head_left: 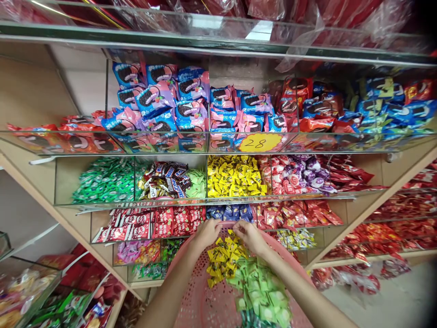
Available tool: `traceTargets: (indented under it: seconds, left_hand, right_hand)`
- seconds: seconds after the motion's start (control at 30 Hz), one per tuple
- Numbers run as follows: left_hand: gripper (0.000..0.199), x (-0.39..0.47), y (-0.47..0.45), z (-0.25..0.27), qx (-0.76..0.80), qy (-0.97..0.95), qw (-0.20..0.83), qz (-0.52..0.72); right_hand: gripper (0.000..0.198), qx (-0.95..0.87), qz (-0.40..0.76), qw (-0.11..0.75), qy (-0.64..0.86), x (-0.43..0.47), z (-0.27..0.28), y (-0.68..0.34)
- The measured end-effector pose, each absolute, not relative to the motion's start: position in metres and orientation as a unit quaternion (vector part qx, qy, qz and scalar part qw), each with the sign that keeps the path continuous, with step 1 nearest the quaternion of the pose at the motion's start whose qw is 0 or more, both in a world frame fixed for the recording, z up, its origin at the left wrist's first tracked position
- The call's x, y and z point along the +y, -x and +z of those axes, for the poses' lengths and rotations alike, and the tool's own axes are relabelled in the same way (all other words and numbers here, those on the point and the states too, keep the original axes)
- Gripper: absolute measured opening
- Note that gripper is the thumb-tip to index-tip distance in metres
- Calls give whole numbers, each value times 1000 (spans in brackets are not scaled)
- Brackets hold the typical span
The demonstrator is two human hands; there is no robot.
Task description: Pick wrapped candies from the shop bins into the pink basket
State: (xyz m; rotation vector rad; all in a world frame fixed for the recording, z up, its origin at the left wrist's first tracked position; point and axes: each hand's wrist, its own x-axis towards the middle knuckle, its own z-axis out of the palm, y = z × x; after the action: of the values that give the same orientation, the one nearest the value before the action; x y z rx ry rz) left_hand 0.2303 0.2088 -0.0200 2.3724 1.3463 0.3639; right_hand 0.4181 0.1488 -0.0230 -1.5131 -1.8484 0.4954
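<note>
A pink perforated plastic basket [196, 291] is in front of me, below the shelves. My left hand [207, 233] is closed on its far rim, near the middle. To the right of it, my right hand [251, 238] has its fingers curled at the same rim; whether a candy is also between them I cannot make out. Inside the basket lie yellow wrapped candies [221, 262], with light green packets [264, 289] beside them on the right. Some dark green packets [251, 319] show at the bottom edge.
Glass-fronted shelves hold blue and pink cookie packs [160, 98], green candies [105, 180], yellow candies [235, 173] and red packets [179, 221]. A yellow price tag [257, 142] reads 28. More bins [41, 291] stand at lower left, and red packets [382, 232] fill shelves at right.
</note>
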Motion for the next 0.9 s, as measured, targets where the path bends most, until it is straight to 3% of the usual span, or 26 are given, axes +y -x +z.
traceTargets:
  seconds: [0.2, 0.4, 0.5, 0.7, 0.8, 0.9]
  left_hand:
    - [41, 207, -230, -19, 472, -847, 203, 138]
    - [40, 205, -231, -16, 480, -846, 189, 136]
    - [40, 205, -231, -16, 472, -850, 188, 138]
    - [41, 208, -231, -20, 475, -847, 189, 145]
    - [42, 208, -230, -20, 471, -851, 187, 139]
    - [43, 208, -230, -19, 470, -849, 197, 136]
  right_hand:
    - [27, -741, 128, 373, 543, 136, 32, -404]
    - [23, -730, 27, 440, 523, 164, 102, -383]
    - [14, -717, -21, 406, 566, 187, 118, -373]
    - [16, -700, -33, 325, 635, 212, 126, -358]
    - [14, -692, -22, 375, 617, 210, 129, -363]
    - [14, -680, -22, 488, 546, 192, 133, -371]
